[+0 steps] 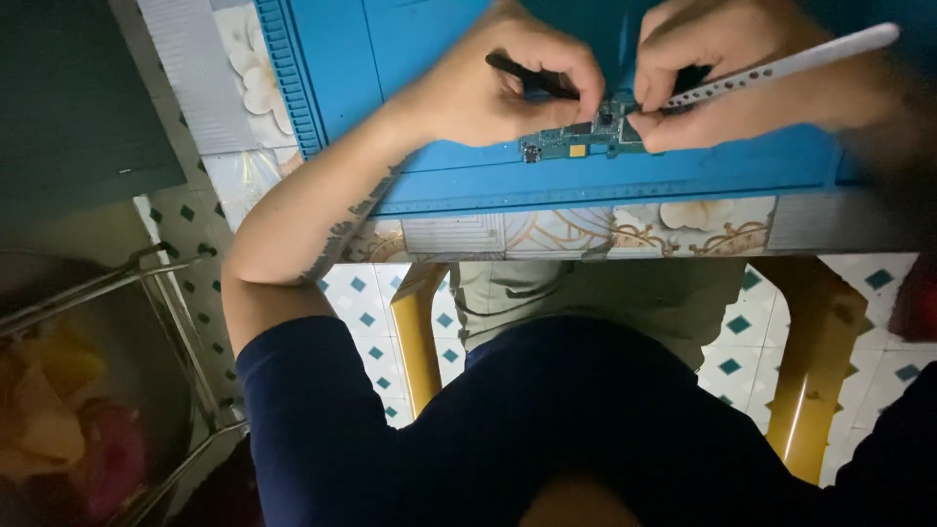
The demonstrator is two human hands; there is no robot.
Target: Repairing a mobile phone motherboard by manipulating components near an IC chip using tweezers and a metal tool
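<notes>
Both hands gripped tools: left hand (508,83) clamped black tweezers (532,76), right hand (722,83) a white spudger (781,66), over a circuit board (586,141) on the blue mat (390,49).

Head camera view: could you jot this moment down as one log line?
left hand: holds black tool | right hand: holds white tool | circuit board: pinched by both, on blue mat

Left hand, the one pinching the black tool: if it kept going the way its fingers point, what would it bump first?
Probably the right hand, whose fingers sit just across the circuit board. The left hand and its black tool may already touch that board; depth is unclear.
</notes>
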